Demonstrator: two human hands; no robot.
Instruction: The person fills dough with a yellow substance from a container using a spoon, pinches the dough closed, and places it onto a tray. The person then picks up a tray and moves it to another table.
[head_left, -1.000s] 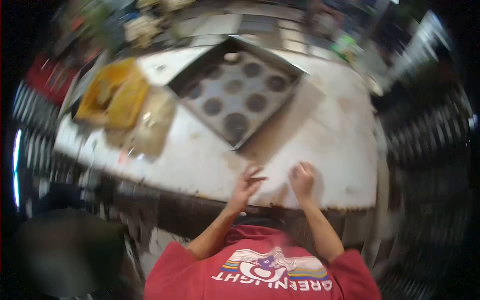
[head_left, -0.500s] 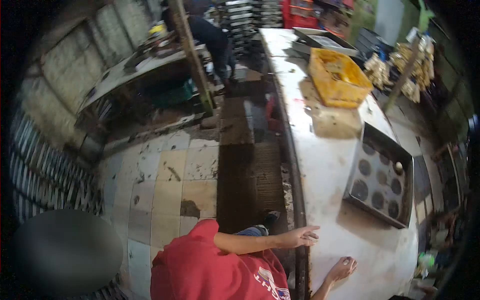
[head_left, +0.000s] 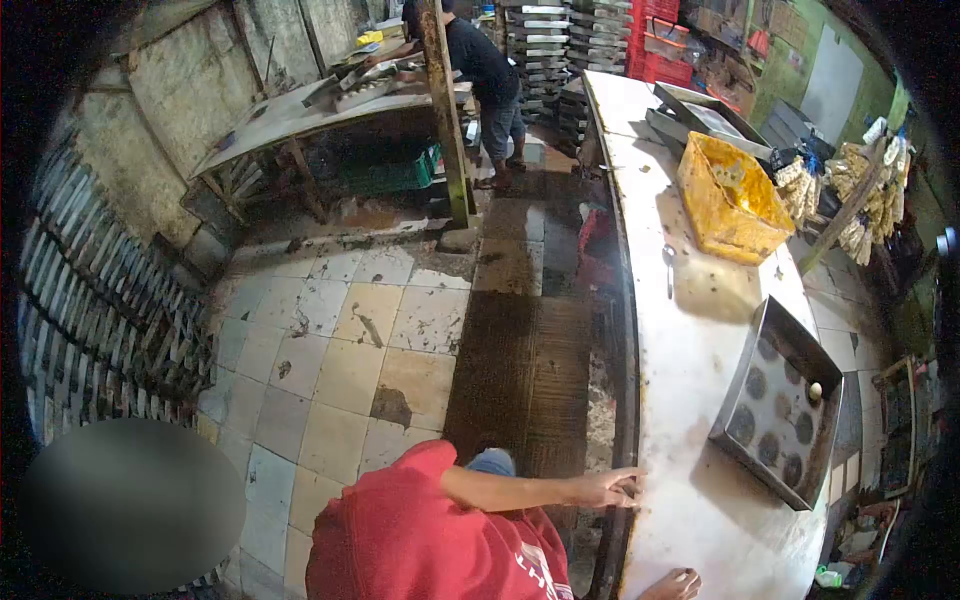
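My left hand (head_left: 613,488) is at the near edge of the long white table (head_left: 690,400), its fingers loosely stretched and slightly bent, with nothing visible in them. Lower down, at the bottom of the view, my right hand (head_left: 676,584) is over the table with its fingers curled in. What is inside them, if anything, is hidden. A rectangular metal tray (head_left: 745,385) lies beyond both hands, tilted across the tabletop. Several dark round patches mark its bottom, and one small pale ball (head_left: 815,391) sits near its far side.
Further along the table stand an orange-yellow tub (head_left: 735,225), a spoon (head_left: 669,270) and stacked metal trays (head_left: 710,115). A person in dark clothes (head_left: 485,70) bends over another table (head_left: 270,125). A wooden post (head_left: 443,110) rises nearby. Slatted racks (head_left: 110,290) line the left.
The view has shifted, so the table and tray appear lower and further right. My right hand has moved down towards the frame's bottom edge. My left hand's fingers have bent slightly.
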